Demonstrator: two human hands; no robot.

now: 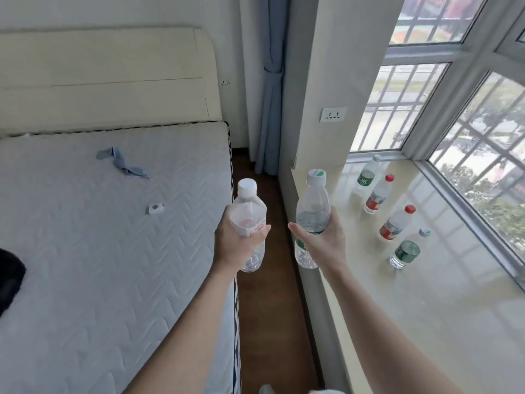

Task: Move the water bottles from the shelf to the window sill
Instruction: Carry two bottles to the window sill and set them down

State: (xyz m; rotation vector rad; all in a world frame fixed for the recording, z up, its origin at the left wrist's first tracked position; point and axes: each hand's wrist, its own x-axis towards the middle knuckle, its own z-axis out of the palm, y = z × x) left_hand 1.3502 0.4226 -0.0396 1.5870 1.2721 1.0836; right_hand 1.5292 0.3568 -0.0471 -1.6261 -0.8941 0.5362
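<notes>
My left hand (pixel 237 241) grips a clear water bottle with a white cap and white label (pixel 250 211), upright over the gap between the bed and the sill. My right hand (pixel 324 240) grips a clear bottle with a white-green cap and green label (pixel 312 206), upright at the sill's left edge. Several bottles stand on the beige window sill (pixel 440 294): a green-label one at the back (pixel 368 173), two red-cap ones (pixel 379 194) (pixel 396 223), and a green-label one nearest me (pixel 407 250). No shelf is in view.
A bed with a white quilted mattress (pixel 113 237) fills the left, with a blue cloth strip (pixel 122 163) and a small white item (pixel 155 208) on it. A narrow strip of brown floor (pixel 272 280) runs between bed and sill. Barred windows (pixel 483 155) bound the sill on the right.
</notes>
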